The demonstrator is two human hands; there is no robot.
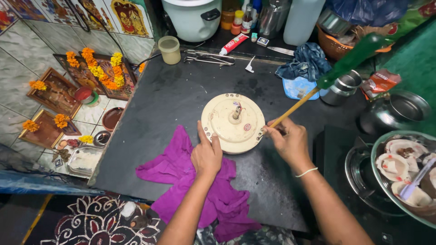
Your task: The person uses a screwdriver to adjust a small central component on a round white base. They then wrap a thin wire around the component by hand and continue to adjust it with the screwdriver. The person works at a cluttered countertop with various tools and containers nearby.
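Screwdriver (pixel 318 86) in right hand (pixel 288 140) — left hand (pixel 206 154) steadies round casing (pixel 227 129).

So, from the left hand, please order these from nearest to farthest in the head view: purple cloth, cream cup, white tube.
From the left hand:
1. purple cloth, directly under it.
2. cream cup, far up the counter, slightly left.
3. white tube, by the back edge, slightly right; nearly level with the cup.

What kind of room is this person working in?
Most likely a home kitchen: a rice cooker and sauce bottles stand at the back of the dark stone counter, and a steel pot sits to the right. Framed pictures with marigolds suggest a small shrine alongside.
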